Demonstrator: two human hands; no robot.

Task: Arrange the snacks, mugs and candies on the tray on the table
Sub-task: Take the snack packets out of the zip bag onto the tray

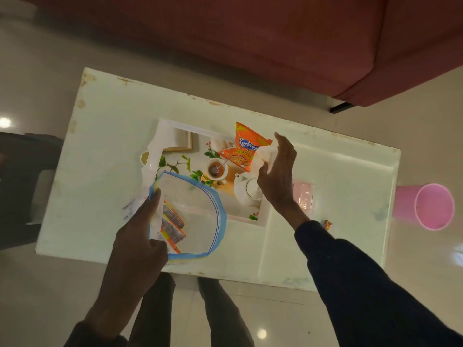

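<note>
My left hand [140, 236] pinches the clear blue-rimmed zip bag [190, 216] at its rim; my right hand [276, 176], fingers spread, touches the light, crinkly orange snack packet [244, 149] mid-frame; I'd grip its corner.

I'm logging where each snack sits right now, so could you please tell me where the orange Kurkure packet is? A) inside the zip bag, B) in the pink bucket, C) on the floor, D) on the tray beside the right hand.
D: the Kurkure packet lies on the printed tray at its far side, next to the right hand, well apart from the zip bag.
</note>
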